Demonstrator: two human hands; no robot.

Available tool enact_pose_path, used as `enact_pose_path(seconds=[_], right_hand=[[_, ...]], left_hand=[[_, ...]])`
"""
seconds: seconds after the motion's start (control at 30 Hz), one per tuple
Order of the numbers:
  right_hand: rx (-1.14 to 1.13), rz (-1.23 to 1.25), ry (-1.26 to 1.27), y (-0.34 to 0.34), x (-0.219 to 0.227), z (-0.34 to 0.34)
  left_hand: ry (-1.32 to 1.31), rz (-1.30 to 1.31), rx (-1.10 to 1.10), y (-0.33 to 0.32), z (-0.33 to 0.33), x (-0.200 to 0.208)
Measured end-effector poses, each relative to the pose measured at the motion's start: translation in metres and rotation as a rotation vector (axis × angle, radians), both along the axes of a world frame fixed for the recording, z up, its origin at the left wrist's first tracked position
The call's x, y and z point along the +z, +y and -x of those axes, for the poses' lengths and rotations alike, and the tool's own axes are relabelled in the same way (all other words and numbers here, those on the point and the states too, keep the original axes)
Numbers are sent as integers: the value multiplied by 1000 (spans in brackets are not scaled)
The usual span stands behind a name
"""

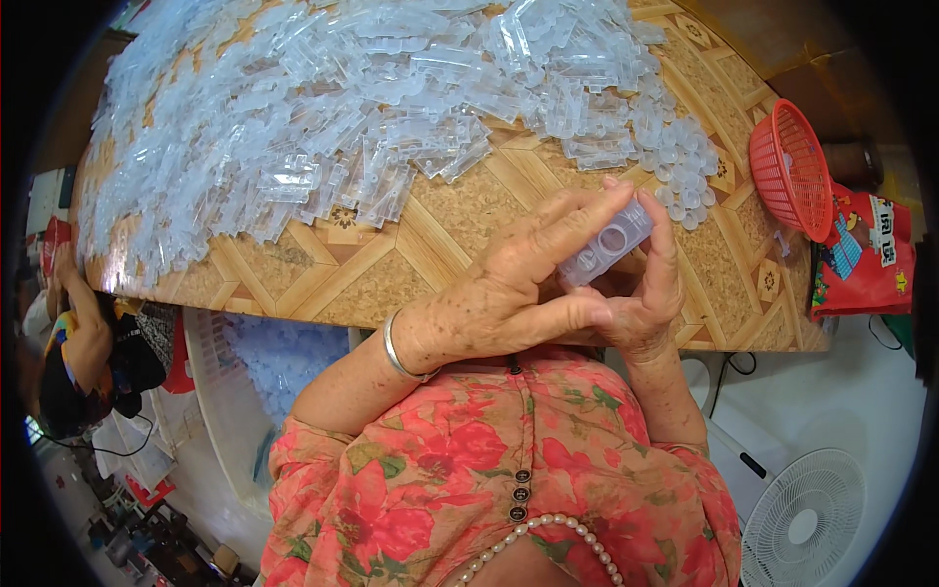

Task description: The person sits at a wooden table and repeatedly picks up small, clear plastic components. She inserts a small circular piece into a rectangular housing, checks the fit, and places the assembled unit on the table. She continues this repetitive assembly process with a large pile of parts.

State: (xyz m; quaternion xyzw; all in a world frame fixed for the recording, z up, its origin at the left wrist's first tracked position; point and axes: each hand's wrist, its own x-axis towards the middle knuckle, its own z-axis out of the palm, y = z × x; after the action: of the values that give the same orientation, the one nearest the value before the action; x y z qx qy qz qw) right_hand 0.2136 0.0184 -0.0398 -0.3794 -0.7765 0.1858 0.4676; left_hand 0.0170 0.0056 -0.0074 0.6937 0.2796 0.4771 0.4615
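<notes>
Both hands hold a small clear plastic rectangular piece [608,247] with a round opening, tilted above the table's near edge. My left hand [518,284] has its fingers along the piece's left side, and its thumb reaches across below it to the right hand. My right hand [653,298] is curled around the right side and lower end. Part of the piece is hidden by the fingers. Beyond my hands, a big heap of flat clear plastic pieces [323,117] covers much of the table. Several small round translucent caps [675,147] lie at the heap's right end.
The patterned wooden table [533,186] curves around me. A red plastic basket [794,166] leans at the right edge, above a red printed bag [871,254]. Left below stands a white crate [220,391] of clear pieces. A white fan [802,526] is lower right; another person [83,352] sits far left.
</notes>
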Motion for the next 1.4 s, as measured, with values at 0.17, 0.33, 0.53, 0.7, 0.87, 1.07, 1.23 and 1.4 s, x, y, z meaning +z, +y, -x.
enact_pose_path(seconds=[0.17, 0.33, 0.53, 0.7, 0.87, 1.07, 1.23, 1.4], right_hand=[[-14, 91, -62, -3, 10, 2], [74, 191, 93, 1, 19, -1], [84, 265, -112, 6, 29, -8], [65, 135, -240, 10, 29, -8], [29, 131, -310, 10, 30, -6], [-52, 152, -312, 12, 40, -13], [-411, 223, -393, 17, 32, -62], [-453, 155, -409, 21, 21, -77]], left_hand=[[39, -15, 130, 1, -5, -9], [162, 26, 125, 3, 11, -3], [369, -59, 197, 6, 13, -7], [471, -196, 285, 11, 12, -11], [515, -253, 302, 16, 9, -8], [540, -187, 300, 15, 10, -7], [546, -213, 314, 14, 11, -9], [535, -226, 315, 13, 11, -11]])
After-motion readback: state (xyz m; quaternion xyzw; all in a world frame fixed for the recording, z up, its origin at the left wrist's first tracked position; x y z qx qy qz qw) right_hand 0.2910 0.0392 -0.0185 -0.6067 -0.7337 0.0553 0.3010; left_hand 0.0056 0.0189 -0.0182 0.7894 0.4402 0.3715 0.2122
